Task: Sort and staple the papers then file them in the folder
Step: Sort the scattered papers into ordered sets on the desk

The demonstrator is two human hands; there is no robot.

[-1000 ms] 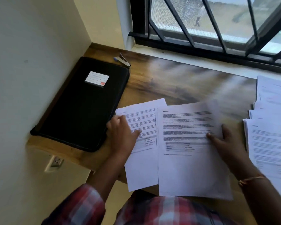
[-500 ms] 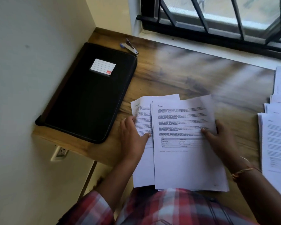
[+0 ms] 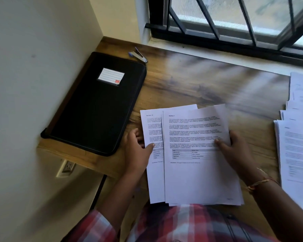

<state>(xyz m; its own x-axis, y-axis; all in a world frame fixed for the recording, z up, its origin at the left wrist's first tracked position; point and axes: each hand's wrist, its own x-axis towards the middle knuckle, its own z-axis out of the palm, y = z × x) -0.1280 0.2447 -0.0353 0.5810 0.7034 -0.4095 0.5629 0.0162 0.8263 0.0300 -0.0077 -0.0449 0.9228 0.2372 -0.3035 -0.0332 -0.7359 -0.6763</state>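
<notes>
Left hand [image 3: 136, 151] pinches the under sheet [image 3: 152, 182], right hand [image 3: 236, 152] pinches the top sheets [image 3: 199, 180]; if either grip loosens, they may slip over the worktop [image 3: 191, 84] edge.

top sheet [image 3: 199, 177]: "Section 7" | left sheet [image 3: 154, 182]: "Section 1…", last digit unclear

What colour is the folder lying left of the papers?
Black folder, with a white lined label; clearest in the head view.
</notes>
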